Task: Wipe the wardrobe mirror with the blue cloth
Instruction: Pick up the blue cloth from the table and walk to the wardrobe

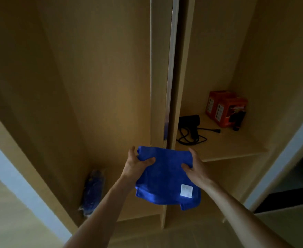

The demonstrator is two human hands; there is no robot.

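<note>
A black hair dryer (190, 120) lies on the shelf (227, 145) near two orange boxes (226, 110); a blue bundle (93, 190) sits lower left.

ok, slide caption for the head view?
Left hand and right hand hold blue cloth before open wardrobe; hair dryer, orange boxes on shelf.

The open wardrobe (102, 68) is made of light brown wood, and the light is dim. On its shelf (236, 144) lie a black hair dryer (190, 120) and two orange boxes (226, 111). A blue packet (94, 190) leans in the bottom left part.
</note>
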